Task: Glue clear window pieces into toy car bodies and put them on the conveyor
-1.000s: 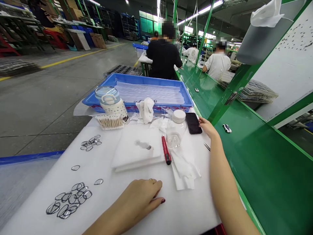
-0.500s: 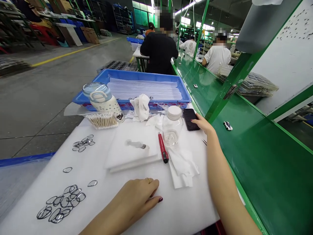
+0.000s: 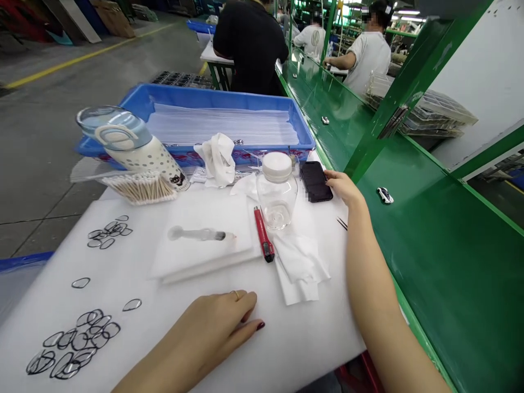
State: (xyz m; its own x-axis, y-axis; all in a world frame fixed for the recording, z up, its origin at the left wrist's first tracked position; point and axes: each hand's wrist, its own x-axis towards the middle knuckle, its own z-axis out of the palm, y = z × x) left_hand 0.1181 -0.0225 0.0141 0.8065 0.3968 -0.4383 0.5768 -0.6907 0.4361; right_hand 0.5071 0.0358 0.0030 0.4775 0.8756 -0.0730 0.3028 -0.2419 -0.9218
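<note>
My left hand [image 3: 223, 319] rests palm down on the white work surface [image 3: 295, 338], fingers loosely bent, thumb apart, holding nothing visible. Stretched forward, my right hand [image 3: 344, 187] has its fingertips at the right edge of a black smartphone [image 3: 316, 182], which lies flat. Left of the phone stands a clear jar [image 3: 278, 191] with a white lid, a red utility knife [image 3: 264, 234] beside it. Folded tissue [image 3: 302, 267] lies in front of the jar. A syringe-like tube [image 3: 198, 233] lies on a white foam pad [image 3: 204, 262]. Dark-rimmed clear oval pieces [image 3: 79, 341] are piled at the left.
A blue tray [image 3: 180, 97], a tilted bottle [image 3: 143, 155], cotton swabs [image 3: 137, 188] and crumpled tissue [image 3: 216, 158] stand at the back. Tweezer tips [image 3: 342, 222] show beside my right forearm. A green conveyor [image 3: 434, 273] on the right carries small toy cars [image 3: 385, 195]. Co-workers sit ahead.
The view has tilted down and come nearer. My right fingers have shifted from the phone's face to its right edge. My left hand stays on the table in much the same pose.
</note>
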